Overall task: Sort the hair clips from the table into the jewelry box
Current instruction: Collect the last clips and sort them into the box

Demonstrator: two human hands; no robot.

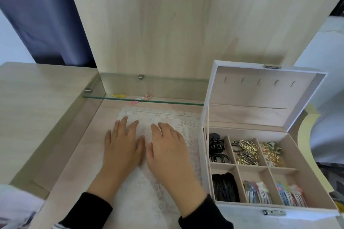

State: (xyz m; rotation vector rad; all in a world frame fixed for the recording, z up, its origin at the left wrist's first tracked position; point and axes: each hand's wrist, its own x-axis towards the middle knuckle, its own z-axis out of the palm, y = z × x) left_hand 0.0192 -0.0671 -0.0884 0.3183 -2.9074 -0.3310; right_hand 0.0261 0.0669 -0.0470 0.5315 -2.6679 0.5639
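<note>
The white jewelry box stands open at the right, its lid tilted back. Its six compartments hold black claw clips, gold clips, black pins and coloured snap clips. My left hand and my right hand lie flat side by side on a white lace mat, fingers straight, holding nothing. A yellow clip and pink clips lie under the glass shelf at the back.
A glass shelf spans the recess above the far end of the mat. Raised wooden surfaces flank the recess on the left. A wooden panel rises behind, with a dark curtain at the far left.
</note>
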